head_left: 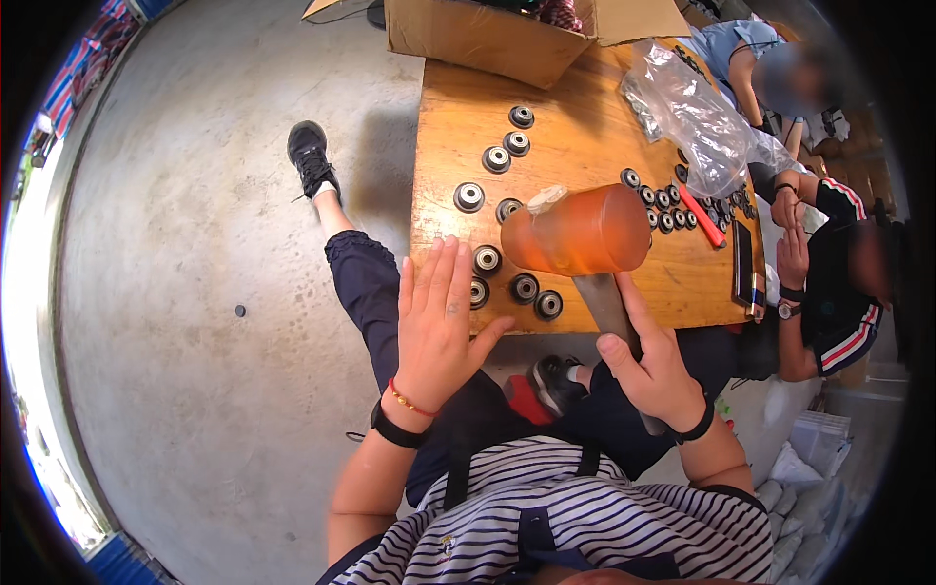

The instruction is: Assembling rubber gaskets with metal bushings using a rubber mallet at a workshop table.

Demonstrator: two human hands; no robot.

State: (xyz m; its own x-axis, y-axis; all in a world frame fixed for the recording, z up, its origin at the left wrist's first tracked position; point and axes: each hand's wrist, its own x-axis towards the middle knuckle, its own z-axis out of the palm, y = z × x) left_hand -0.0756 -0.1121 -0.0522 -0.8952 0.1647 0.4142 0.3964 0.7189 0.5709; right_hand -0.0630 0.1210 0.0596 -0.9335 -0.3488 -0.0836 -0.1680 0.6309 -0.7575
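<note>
In my right hand (661, 380) is a mallet (585, 232) with a translucent orange head and a flat dark handle. Its head hangs over the near part of the wooden table (444, 127) and hides some of the surface. My left hand (434, 327) is open, fingers stretched out, at the table's left near corner. Close to its fingers are black flanged rollers with metal bearing centres, one of them a roller (487, 259) beside the fingertips. Two more, including a roller (549, 304), lie by the near edge. Farther off, another roller (469, 197) and several more stand spread out.
A cardboard box (487, 44) sits at the far edge. A clear plastic bag (687, 122) lies to the right, near grouped rollers (666, 219) and a red-handled tool (700, 213). A dark flat case (743, 263) lies by the right edge. Two people sit at the right.
</note>
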